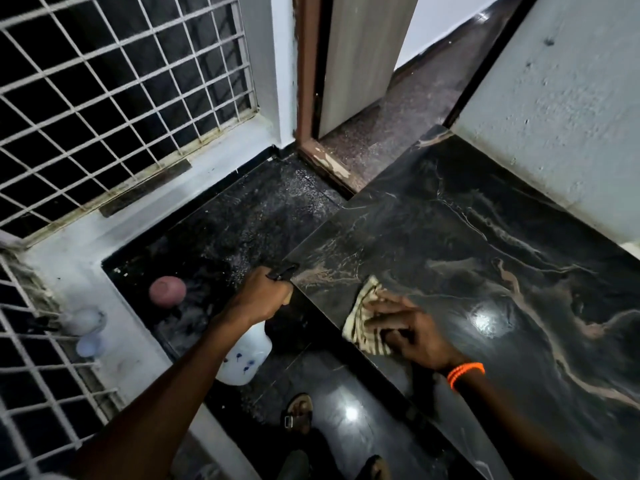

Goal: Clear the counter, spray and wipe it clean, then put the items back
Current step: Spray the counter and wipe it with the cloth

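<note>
Left forearm: crosses the lower frame, nearest the camera, reaching up toward the counter's near-left corner.
Pink pot point(167, 291): sits on the dark floor at far left, well apart from the work.
Left hand point(263, 296): fingers wrapped tight around the neck of the spray bottle point(246, 358); the white body hangs below the fist, over the floor, with the black nozzle just beside the counter's corner.
Sandalled foot point(300, 412): on the glossy floor under the bottle.
Cloth point(369, 322): striped rag lying flat on the stone, close to the near edge.
Right hand point(412, 332): spread palm-down on the rag, fingers apart and pressing it to the surface; an orange wristband point(465, 374) sits behind it.
Counter point(485, 237): black veined slab, nothing else on it in view, so clearing looks done and wiping is the step in hand.
Doing it well: keep the palm flat, work overlapping strokes from the wall toward the near edge, and refold the rag once a face looks dirty.
Watch: the bottle overhangs the floor, so the grip should not slacken.
</note>
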